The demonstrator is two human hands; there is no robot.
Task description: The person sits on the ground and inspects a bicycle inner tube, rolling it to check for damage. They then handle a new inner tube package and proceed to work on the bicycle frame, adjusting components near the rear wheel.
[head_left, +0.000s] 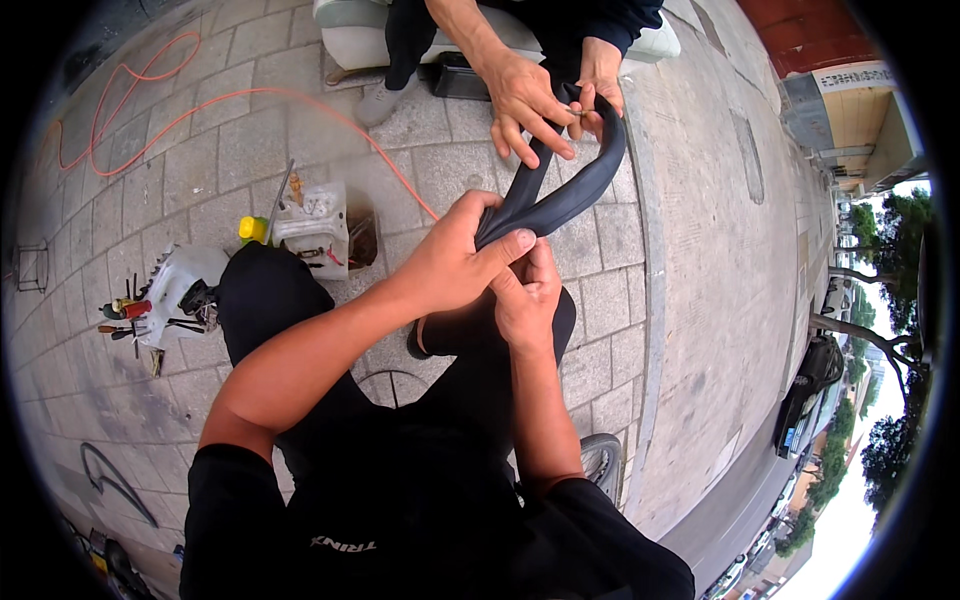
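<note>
Clock directions are read from the centre of view. A black rubber tube [572,198], bent into a loop, is held above the paving [610,310] at about 1 o'clock. Its lower end is gripped by the left hand [455,255] — fingers closed around it, thumb pressed along the top. The right hand [528,300] is placed just below, fingers bent and fingertips at the tube's lower edge; whether anything is pinched there cannot be told. The far end of the loop is handled near 1 o'clock by a co-worker's two hands [525,100], between whose fingers a small thin item is pinched, too small to identify. An orange hose [260,91] is seen curving across the paving at 11 o'clock. Two pale tool trays [205,262] are noted at 9 to 10 o'clock — a yellow container [252,229] is located between them. Part of a spoked wheel [602,460] is visible at 5 o'clock.
</note>
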